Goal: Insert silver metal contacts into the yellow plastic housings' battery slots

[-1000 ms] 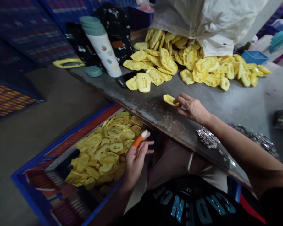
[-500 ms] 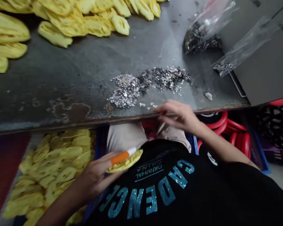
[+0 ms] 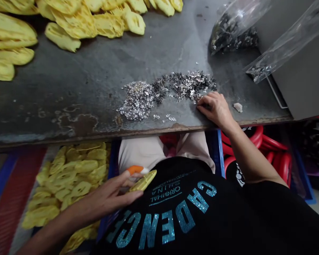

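Your left hand [image 3: 106, 198] is closed around a narrow yellow moulded piece [image 3: 143, 180], low over your lap and just in front of your black T-shirt [image 3: 170, 226] with its teal sequinned lettering. The piece sits tilted, its far end sticking out past your fingers. An orange-and-white stick [image 3: 134, 170] lies just behind it, in the same hand. Your right hand [image 3: 215, 109] rests near the front edge of the scuffed grey surface [image 3: 159, 60], fingers curled and fingertips down at the edge of a loose heap of silver sequins [image 3: 162, 92]. You cannot tell from this view whether those fingertips are pinching any sequins. A small pale chip [image 3: 238, 107] lies just to the right of that hand. Farther up the surface is a pile of yellow moulded pieces [image 3: 69, 26], and at the upper right are two clear plastic bags [image 3: 235, 30] with dark, glittery contents. Below the surface on your left, a blue crate [image 3: 113, 170] holds more yellow pieces [image 3: 69, 184], while red plastic stools [image 3: 278, 163] stand to your right.
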The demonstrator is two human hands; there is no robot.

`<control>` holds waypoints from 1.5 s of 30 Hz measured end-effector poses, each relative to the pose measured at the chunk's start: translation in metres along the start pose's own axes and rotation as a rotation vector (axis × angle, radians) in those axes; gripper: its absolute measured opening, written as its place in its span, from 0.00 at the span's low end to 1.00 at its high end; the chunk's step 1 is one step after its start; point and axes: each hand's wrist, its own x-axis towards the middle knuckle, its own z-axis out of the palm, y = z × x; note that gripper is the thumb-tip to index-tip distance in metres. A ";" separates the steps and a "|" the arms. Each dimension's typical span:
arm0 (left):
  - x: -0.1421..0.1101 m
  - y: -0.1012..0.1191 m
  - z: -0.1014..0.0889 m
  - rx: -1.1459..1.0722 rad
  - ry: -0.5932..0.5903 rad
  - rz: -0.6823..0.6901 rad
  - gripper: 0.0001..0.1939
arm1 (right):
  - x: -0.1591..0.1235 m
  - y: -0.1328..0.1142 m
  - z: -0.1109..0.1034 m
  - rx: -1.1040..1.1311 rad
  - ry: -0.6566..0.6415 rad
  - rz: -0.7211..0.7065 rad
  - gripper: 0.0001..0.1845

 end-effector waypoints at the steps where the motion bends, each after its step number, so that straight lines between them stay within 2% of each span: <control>1: 0.002 -0.002 -0.003 0.001 -0.061 -0.072 0.25 | -0.003 -0.001 -0.001 0.030 -0.009 -0.036 0.07; 3: 0.008 -0.006 -0.011 0.026 -0.198 -0.202 0.27 | -0.011 -0.003 -0.002 0.086 -0.022 -0.077 0.10; 6: 0.020 -0.006 -0.015 -0.046 -0.218 -0.205 0.26 | -0.018 -0.005 -0.003 0.128 0.010 -0.041 0.12; 9: 0.027 0.003 -0.006 -0.298 -0.076 -0.142 0.31 | -0.018 -0.006 -0.002 0.130 0.030 -0.009 0.10; 11: 0.028 0.016 0.007 -0.521 0.030 -0.090 0.34 | -0.018 -0.009 -0.004 0.133 0.024 -0.010 0.09; 12: 0.027 0.024 0.015 -0.621 0.044 -0.051 0.34 | -0.018 -0.013 -0.005 0.139 0.027 -0.014 0.09; 14: 0.027 0.041 0.032 -0.774 -0.034 0.030 0.32 | -0.020 -0.027 -0.009 0.174 0.055 -0.049 0.08; 16: 0.029 0.057 0.048 -0.863 -0.114 0.102 0.36 | -0.023 -0.050 -0.014 0.254 0.090 -0.128 0.06; 18: 0.031 0.068 0.061 -0.948 -0.186 0.102 0.40 | -0.027 -0.076 -0.018 0.350 0.092 -0.239 0.03; 22: 0.030 0.077 0.074 -1.090 -0.207 0.073 0.37 | -0.032 -0.119 -0.020 0.447 0.025 -0.378 0.03; 26: 0.025 0.075 0.075 -1.135 -0.222 0.113 0.35 | -0.033 -0.137 -0.017 0.488 0.010 -0.362 0.04; 32: 0.027 0.066 0.072 -1.068 -0.316 0.070 0.42 | -0.032 -0.139 -0.013 0.509 -0.025 -0.333 0.07; 36: 0.028 0.065 0.074 -1.110 -0.333 0.086 0.39 | -0.031 -0.139 -0.014 0.549 -0.004 -0.369 0.03; 40: 0.029 0.063 0.077 -1.153 -0.347 0.154 0.36 | -0.029 -0.138 -0.014 0.535 0.028 -0.453 0.05; 45: 0.032 0.055 0.076 -1.130 -0.453 0.228 0.36 | -0.024 -0.137 -0.013 0.483 0.119 -0.558 0.04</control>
